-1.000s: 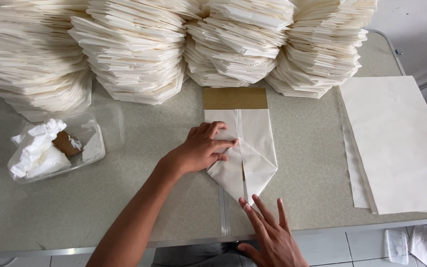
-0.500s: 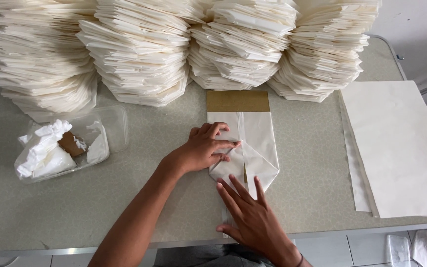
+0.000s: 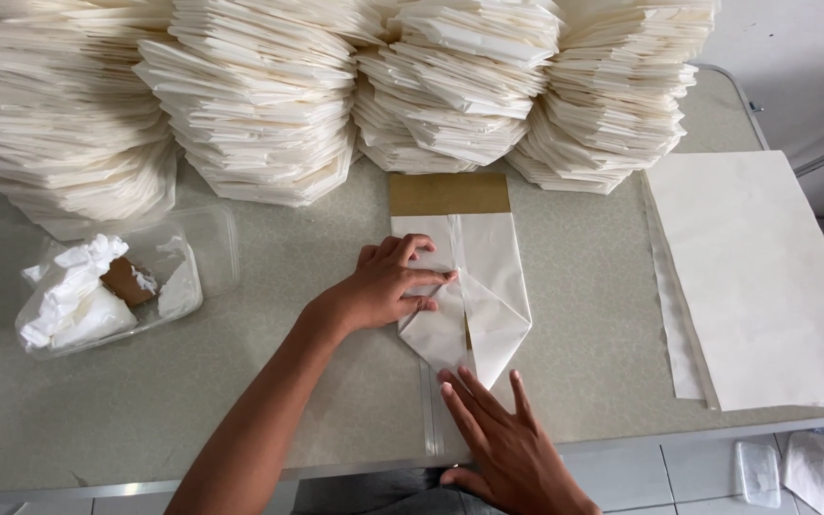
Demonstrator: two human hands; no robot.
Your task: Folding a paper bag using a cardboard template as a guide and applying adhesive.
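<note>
The left hand (image 3: 388, 286) lies flat, fingers spread, pressing the folded white paper (image 3: 474, 296) onto the tabletop (image 3: 288, 401). The right hand (image 3: 503, 443) rests open at the paper's pointed lower tip, gripping nothing, before tall stacks of folded paper (image 3: 450, 86).

Paper stacks (image 3: 355, 95) cut off at top edge; right hand (image 3: 507, 448) wrist out of view (bottom edge).
</note>
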